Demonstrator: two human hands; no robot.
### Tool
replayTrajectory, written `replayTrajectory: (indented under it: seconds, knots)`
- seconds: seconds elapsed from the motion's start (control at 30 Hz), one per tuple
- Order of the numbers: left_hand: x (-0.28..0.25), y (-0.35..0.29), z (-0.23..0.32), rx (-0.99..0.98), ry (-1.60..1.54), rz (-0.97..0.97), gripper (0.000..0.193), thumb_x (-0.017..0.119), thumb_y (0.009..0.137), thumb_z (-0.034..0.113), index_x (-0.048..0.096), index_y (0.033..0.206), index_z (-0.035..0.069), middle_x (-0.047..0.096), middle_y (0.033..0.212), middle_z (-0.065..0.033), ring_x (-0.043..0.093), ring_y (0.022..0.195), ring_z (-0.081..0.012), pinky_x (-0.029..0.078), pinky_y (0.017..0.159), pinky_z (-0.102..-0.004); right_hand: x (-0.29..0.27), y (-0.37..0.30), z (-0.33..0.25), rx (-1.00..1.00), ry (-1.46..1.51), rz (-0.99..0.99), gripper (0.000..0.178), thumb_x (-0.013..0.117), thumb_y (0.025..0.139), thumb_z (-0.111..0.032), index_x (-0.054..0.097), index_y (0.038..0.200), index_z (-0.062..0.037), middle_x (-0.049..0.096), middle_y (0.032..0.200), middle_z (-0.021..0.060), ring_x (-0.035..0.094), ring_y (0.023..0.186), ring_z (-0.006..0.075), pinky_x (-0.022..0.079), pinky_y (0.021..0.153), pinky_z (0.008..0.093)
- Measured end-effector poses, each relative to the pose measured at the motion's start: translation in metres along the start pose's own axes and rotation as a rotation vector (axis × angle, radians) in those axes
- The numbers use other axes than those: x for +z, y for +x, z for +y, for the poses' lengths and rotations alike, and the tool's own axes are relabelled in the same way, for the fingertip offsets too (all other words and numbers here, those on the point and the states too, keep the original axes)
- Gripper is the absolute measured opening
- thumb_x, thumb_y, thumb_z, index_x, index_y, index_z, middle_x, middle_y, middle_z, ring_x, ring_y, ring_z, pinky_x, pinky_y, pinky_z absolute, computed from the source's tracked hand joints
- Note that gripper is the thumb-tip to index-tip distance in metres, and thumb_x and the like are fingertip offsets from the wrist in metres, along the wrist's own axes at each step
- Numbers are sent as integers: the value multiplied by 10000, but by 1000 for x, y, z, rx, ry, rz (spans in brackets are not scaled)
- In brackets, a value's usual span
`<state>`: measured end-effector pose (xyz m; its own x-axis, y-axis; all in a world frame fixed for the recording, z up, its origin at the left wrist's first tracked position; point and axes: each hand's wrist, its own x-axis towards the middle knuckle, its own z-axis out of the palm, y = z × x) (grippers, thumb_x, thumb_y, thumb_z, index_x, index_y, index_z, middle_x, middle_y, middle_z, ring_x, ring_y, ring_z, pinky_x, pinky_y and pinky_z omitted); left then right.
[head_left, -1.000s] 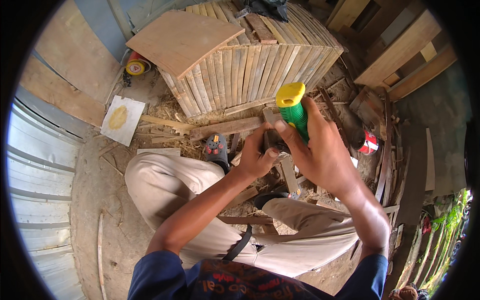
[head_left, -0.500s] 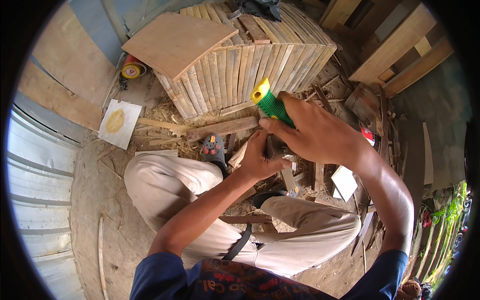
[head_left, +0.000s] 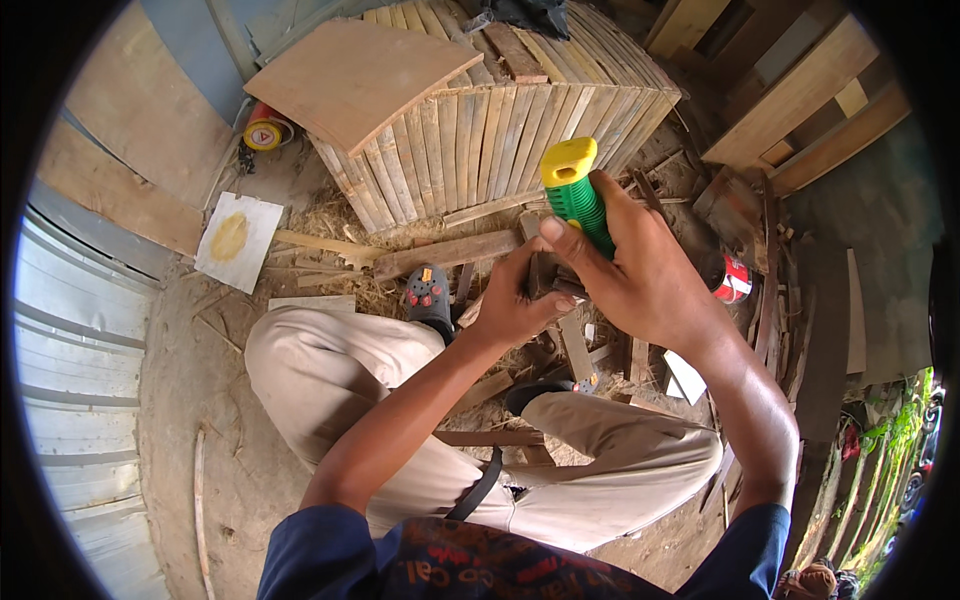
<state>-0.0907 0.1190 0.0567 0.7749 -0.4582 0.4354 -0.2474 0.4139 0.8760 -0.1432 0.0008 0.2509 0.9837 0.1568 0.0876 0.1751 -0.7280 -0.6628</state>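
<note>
My right hand [head_left: 640, 265] is closed around a ribbed green tool handle [head_left: 582, 212] with a yellow butt end that points up and away from me. The tool's working end is hidden below my hand, so its kind does not show. Just left of it, my left hand [head_left: 515, 300] is curled around a narrow brown-grey piece of wood [head_left: 540, 268], its thumb stretched toward the right hand. Both hands are held over the gap between my bent knees. My fingers cover much of the wood, and whether the tool touches it I cannot tell.
Ahead stands a slatted wooden structure [head_left: 470, 150] with a plywood sheet [head_left: 365, 75] on top. Wood offcuts [head_left: 445, 255] lie around my feet. A red can [head_left: 733, 280] is at right; a red-and-yellow cylinder [head_left: 262, 133] and a stained white sheet [head_left: 238, 240] lie at left.
My right hand has shifted slightly right with the handle, whose yellow end is turned more upright. More of the red can shows. My left hand remains in nearly the same place.
</note>
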Motion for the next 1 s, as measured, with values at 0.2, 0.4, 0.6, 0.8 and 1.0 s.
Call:
replayTrajectory:
  seconds: [0.2, 0.4, 0.6, 0.8, 1.0]
  knots:
    - [3, -1, 7, -50, -52, 56, 741, 906, 732, 466, 594, 1201, -15, 708, 987, -79, 645, 963, -109, 523, 851, -306, 2, 10, -1, -6, -25, -58, 387, 606, 1028, -309, 506, 1067, 63, 572, 715, 193, 603, 632, 273, 446, 598, 414]
    - [0, -1, 12, -41, 100, 69, 788, 959, 647, 427, 600, 1202, -3, 715, 1036, -124, 693, 957, -201, 520, 897, -360, 4, 20, 3, -48, -49, -85, 378, 591, 1034, -313, 498, 1059, 53, 587, 724, 201, 627, 636, 296, 451, 603, 433]
    - [28, -12, 17, 95, 299, 15, 847, 972, 562, 482, 616, 1195, 46, 710, 961, -83, 650, 1087, -301, 477, 971, -431, -15, 32, 6, -126, -436, -389, 413, 545, 1039, -404, 541, 1047, 9, 632, 768, 156, 646, 665, 299, 473, 633, 446]
    - [24, -8, 6, -171, 225, 6, 703, 957, 615, 460, 637, 1095, 58, 710, 939, -76, 646, 1078, -234, 502, 925, -389, -40, 9, 3, 195, -320, -227, 461, 624, 991, -454, 568, 1042, 1, 599, 683, 80, 613, 556, 153, 465, 528, 344]
    - [-24, 11, 14, -156, 58, 108, 542, 891, 783, 290, 598, 1173, 54, 712, 1015, -72, 673, 965, -129, 554, 827, -299, -57, -36, 22, 247, -74, 172, 372, 674, 987, -367, 637, 1027, 0, 653, 743, 41, 627, 688, 99, 487, 637, 272]
